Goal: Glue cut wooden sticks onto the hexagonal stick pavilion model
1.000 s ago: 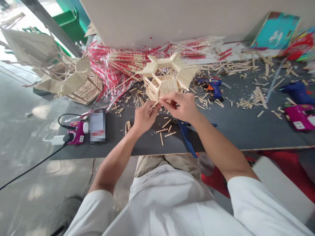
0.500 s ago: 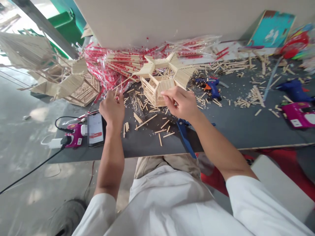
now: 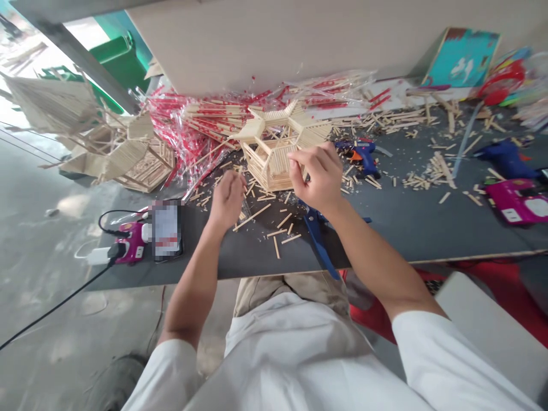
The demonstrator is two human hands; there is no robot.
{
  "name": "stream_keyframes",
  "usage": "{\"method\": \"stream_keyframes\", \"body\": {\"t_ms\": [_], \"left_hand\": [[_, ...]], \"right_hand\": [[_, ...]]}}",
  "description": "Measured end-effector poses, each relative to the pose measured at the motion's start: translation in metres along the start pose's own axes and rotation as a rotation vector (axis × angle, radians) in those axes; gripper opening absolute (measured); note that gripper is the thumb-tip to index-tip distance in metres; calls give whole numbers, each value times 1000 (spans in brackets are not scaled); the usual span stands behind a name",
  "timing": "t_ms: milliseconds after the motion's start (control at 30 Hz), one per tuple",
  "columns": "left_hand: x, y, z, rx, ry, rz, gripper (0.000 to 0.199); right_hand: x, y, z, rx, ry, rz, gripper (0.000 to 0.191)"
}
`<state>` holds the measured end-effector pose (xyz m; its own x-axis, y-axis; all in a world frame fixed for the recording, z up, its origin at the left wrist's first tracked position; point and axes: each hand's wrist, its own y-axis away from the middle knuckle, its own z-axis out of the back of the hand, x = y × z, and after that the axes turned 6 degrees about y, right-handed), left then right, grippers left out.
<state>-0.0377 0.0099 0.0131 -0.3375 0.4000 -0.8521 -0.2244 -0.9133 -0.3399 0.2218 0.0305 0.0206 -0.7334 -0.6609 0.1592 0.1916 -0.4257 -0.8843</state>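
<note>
A small model house point(image 3: 278, 162) of pale wooden sticks, with flared roof panels, stands on the dark table. My right hand point(image 3: 319, 174) is at its right front, thumb and forefinger pinched; anything between the fingertips is too small to make out. Left of the model's base, my left hand point(image 3: 228, 198) hovers low over cut sticks with its fingers curled together. What it holds, if anything, is hidden. Short cut sticks point(image 3: 282, 220) lie in front of the model. Partly under my right wrist is a blue-handled cutting tool point(image 3: 319, 242).
Behind the model lie red-tipped sticks in plastic wrap point(image 3: 205, 117). To the right are a blue glue gun point(image 3: 366, 157), another blue glue gun point(image 3: 505, 157) and a magenta power socket point(image 3: 516, 202). A phone point(image 3: 166, 228) and a larger stick model point(image 3: 128, 154) are on the left.
My left hand has moved right, from beside the phone to the sticks near the model's base. My right hand stays by the model, shifted slightly. The view has tilted a little.
</note>
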Motion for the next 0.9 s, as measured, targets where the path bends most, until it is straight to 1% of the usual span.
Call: {"method": "stream_keyframes", "body": {"t_ms": [33, 67, 100, 133, 200, 233, 300, 467, 600, 767, 900], "left_hand": [[-8, 2, -7, 66, 178, 111, 40], [-17, 4, -13, 180, 327, 209, 39], [-25, 5, -18, 289, 445, 276, 41], [-32, 7, -23, 368, 531, 320, 43], [-41, 8, -30, 438, 631, 378, 46], [-44, 9, -33, 443, 663, 399, 47], [-47, 8, -38, 413, 712, 438, 49], [-54, 5, -45, 226, 792, 483, 46], [-59, 0, -44, 227, 799, 519, 45], [-55, -3, -44, 178, 802, 534, 47], [-56, -3, -42, 183, 784, 540, 50]], "right_hand": [[0, 1, -1, 23, -1, -9, 23], [0, 1, -2, 48, -2, -21, 24], [0, 2, -2, 73, -4, -32, 25], [0, 2, -3, 93, -7, -41, 25], [2, 3, -3, 110, -10, -37, 25], [3, 3, -3, 114, -11, -31, 25], [5, 2, -3, 120, -10, -16, 24], [6, 0, -3, 107, -27, 5, 26], [4, -3, 2, 120, -47, -62, 26], [1, -12, 10, 203, -88, -135, 27], [2, -30, 17, 349, -123, -171, 27]]}}
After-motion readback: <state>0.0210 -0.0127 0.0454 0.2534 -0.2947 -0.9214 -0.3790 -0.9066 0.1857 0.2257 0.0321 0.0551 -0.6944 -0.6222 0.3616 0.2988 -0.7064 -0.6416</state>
